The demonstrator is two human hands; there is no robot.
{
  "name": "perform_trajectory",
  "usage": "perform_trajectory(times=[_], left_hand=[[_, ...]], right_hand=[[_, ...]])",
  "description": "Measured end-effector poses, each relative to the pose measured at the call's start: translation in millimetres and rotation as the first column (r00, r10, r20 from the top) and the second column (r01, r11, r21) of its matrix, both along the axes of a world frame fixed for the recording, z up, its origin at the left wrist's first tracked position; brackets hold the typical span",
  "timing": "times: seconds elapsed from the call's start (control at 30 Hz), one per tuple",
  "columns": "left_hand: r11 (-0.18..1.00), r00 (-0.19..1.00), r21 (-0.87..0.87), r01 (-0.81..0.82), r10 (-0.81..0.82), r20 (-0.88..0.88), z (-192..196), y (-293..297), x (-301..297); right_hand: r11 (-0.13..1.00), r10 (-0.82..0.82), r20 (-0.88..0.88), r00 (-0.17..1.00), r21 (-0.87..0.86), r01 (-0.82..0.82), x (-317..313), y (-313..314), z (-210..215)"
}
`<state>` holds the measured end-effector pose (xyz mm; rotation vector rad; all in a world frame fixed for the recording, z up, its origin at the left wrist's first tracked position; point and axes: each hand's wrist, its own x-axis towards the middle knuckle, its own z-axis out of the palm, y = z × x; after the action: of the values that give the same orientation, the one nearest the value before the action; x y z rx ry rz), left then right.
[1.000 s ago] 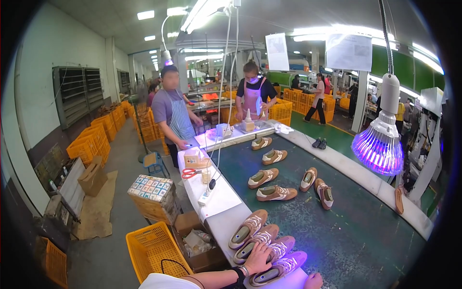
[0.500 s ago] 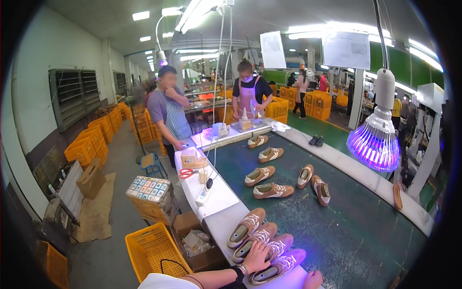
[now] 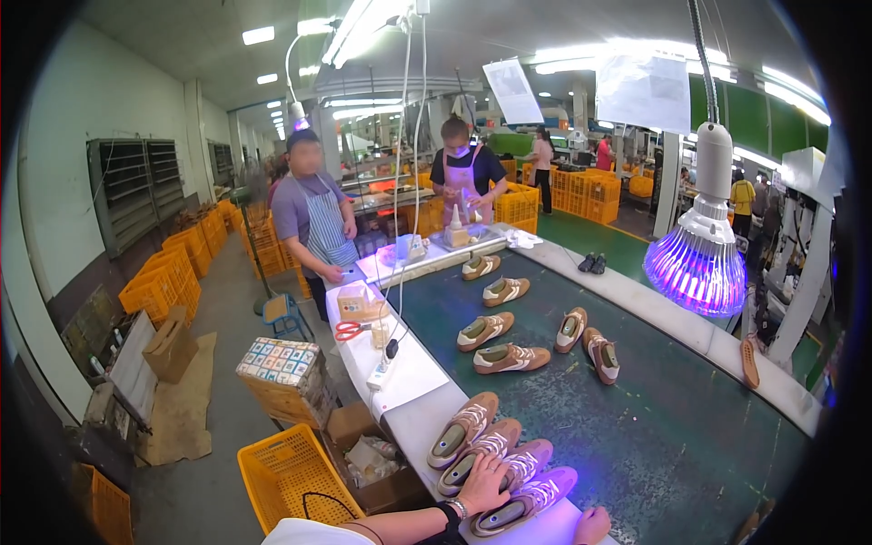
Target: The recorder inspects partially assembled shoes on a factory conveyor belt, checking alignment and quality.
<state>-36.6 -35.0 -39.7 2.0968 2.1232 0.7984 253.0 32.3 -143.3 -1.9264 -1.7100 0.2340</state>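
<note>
Several tan and white sneakers lie side by side at the near end of a dark green conveyor belt (image 3: 654, 427). My left hand (image 3: 481, 484) rests flat with spread fingers on the sneaker (image 3: 522, 502) closest to me, partly over its neighbour (image 3: 495, 465). My right hand (image 3: 592, 525) shows only as a closed fist at the bottom edge, just right of that sneaker; whether it holds anything is hidden. A purple lamp (image 3: 698, 268) hangs above the belt on the right.
More sneakers (image 3: 509, 358) lie further up the belt. Two aproned workers (image 3: 318, 222) stand at the far end. A white side bench (image 3: 404, 381) carries red scissors (image 3: 348, 330) and a small box. Yellow crates (image 3: 291, 477), cardboard boxes and a stool stand on the floor to the left.
The worker in the striped apron has lowered a hand from the face to the bench. My hands stay on the nearest sneakers.
</note>
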Motion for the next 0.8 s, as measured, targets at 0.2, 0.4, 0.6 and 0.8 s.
perform_trajectory(times=[0.2, 0.4, 0.6, 0.8], left_hand=[[1.000, 1.000, 0.007, -0.007, 0.007, -0.004, -3, 0, -1], [1.000, 1.000, 0.000, 0.001, -0.001, -0.003, 1, -2, -1], [1.000, 1.000, -0.007, -0.007, 0.007, -0.006, -6, 1, -1], [0.999, 1.000, 0.033, 0.007, -0.007, 0.003, -9, 2, -3]], right_hand=[[0.999, -0.003, 0.023, 1.000, -0.035, 0.004, -2, 0, 3], [1.000, 0.001, 0.011, 1.000, -0.031, -0.001, 2, 1, -3], [1.000, -0.007, 0.025, 1.000, -0.026, 0.007, 2, 4, -9], [1.000, -0.023, -0.001, 1.000, -0.021, 0.023, 2, 2, -11]])
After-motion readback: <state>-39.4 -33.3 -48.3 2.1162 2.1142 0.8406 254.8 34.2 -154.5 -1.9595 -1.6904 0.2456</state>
